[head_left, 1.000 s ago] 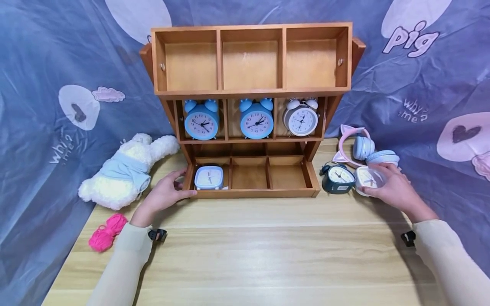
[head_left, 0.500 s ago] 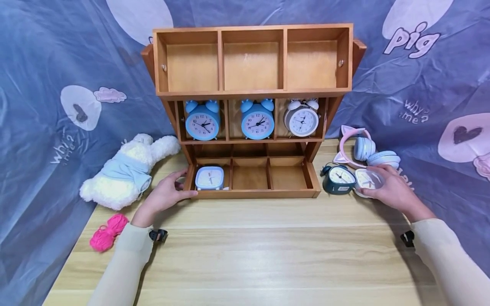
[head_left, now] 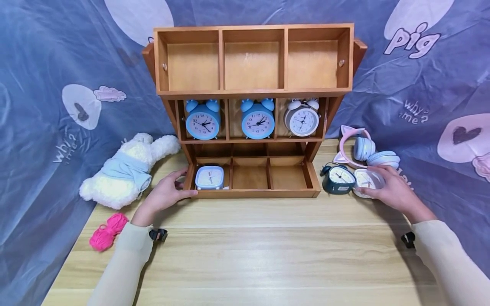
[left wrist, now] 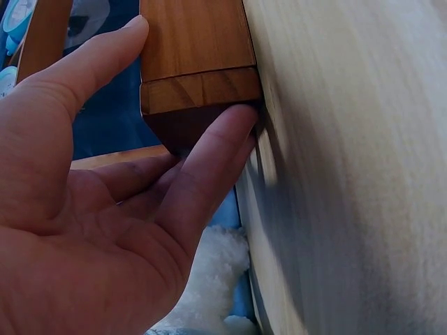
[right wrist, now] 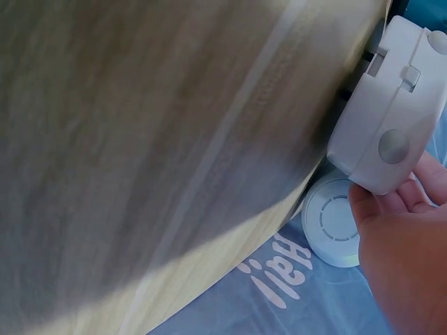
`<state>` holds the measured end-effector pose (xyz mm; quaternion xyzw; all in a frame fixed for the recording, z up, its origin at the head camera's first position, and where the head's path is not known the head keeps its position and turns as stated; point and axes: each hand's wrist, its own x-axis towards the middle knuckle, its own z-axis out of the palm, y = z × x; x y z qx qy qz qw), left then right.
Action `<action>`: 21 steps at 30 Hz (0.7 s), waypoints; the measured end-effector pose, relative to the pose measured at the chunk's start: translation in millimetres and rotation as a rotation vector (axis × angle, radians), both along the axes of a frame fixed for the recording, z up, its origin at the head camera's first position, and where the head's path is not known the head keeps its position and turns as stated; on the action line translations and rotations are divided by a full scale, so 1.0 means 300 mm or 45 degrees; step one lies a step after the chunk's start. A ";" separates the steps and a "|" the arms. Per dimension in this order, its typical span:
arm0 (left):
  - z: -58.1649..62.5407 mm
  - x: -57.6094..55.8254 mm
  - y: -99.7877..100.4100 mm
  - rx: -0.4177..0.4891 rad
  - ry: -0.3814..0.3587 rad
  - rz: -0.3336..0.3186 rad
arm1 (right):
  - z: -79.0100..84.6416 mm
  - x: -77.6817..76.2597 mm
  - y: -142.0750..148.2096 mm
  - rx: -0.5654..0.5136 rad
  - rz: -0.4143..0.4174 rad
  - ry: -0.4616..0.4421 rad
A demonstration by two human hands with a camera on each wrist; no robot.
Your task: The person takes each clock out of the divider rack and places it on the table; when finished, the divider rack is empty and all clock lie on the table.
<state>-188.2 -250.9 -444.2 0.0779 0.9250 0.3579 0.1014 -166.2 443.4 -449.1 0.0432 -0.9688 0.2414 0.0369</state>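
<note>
My left hand [head_left: 166, 193] holds the left front corner of a brown wooden display shelf [head_left: 252, 194]. In the left wrist view its thumb lies against one side of the corner [left wrist: 199, 87] and its fingers against another. At the right, my right hand [head_left: 394, 187] grips a white alarm clock [head_left: 367, 179] by its right side. The right wrist view shows that clock's white casing [right wrist: 391, 105] close up, with fingertips on its edge. Directly left of the white clock stands a dark green alarm clock [head_left: 338, 179].
A light-blue square clock [head_left: 209, 177] sits in the bottom left compartment. Two blue twin-bell clocks [head_left: 202, 122] and a white-faced one [head_left: 302, 121] fill the middle row. Cat-ear headphones [head_left: 363, 148] lie behind my right hand. A plush toy [head_left: 122, 170] and pink yarn [head_left: 109, 231] lie left.
</note>
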 end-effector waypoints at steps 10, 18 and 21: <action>-0.001 0.000 0.001 0.009 0.000 -0.002 | 0.003 0.011 -0.001 -0.044 0.007 0.004; 0.004 0.000 0.002 0.014 -0.005 -0.004 | 0.017 0.024 -0.006 -0.095 -0.032 0.023; 0.005 0.000 0.001 0.023 -0.012 -0.009 | 0.024 0.033 -0.009 -0.110 -0.037 0.039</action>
